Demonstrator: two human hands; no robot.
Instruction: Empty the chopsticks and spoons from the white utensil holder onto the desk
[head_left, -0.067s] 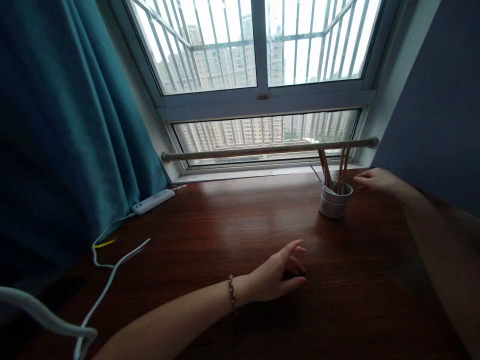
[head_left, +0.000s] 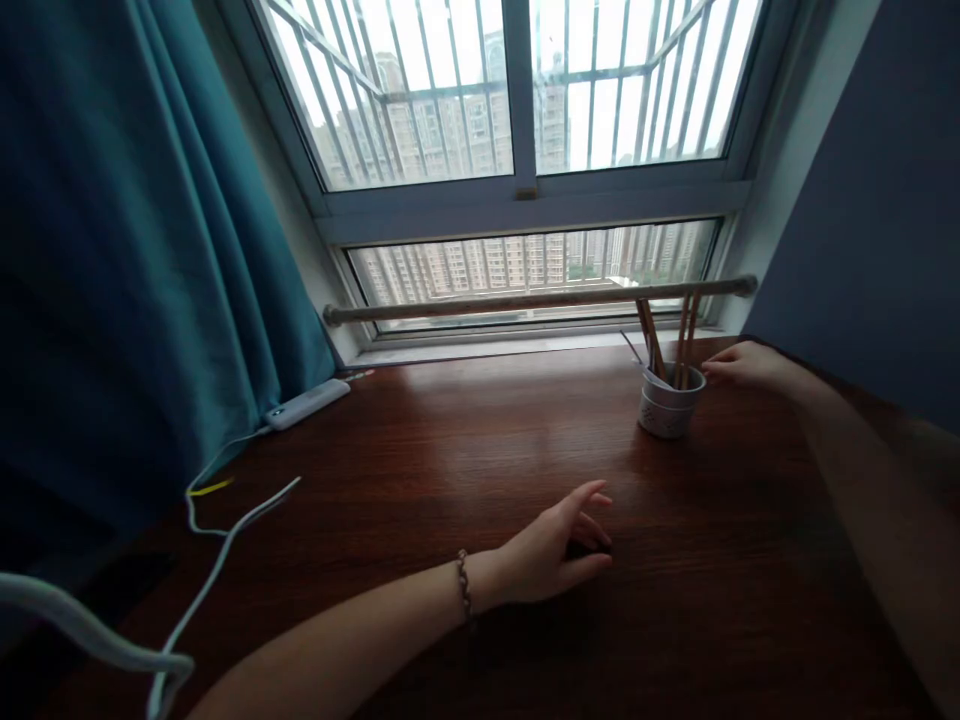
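Observation:
My left hand (head_left: 555, 548) rests on the dark wooden desk (head_left: 420, 470) near its middle, fingers loosely apart and curved, holding nothing; a beaded bracelet (head_left: 463, 583) circles the wrist. My right hand (head_left: 746, 364) reaches to the far right, its fingertips right beside the rim of a small white perforated cup (head_left: 667, 400). The cup stands upright and holds several wooden sticks (head_left: 651, 335) and a thin metal utensil. The right fingers look extended and hold nothing.
A white power strip (head_left: 306, 402) lies at the back left with white cables (head_left: 225, 525) trailing toward me. A teal curtain (head_left: 127, 250) hangs on the left. A wooden rail (head_left: 525, 298) runs along the barred window; a blue wall (head_left: 877, 200) bounds the right.
My right hand has shifted slightly left, closer to the cup's rim. My left hand has stayed still.

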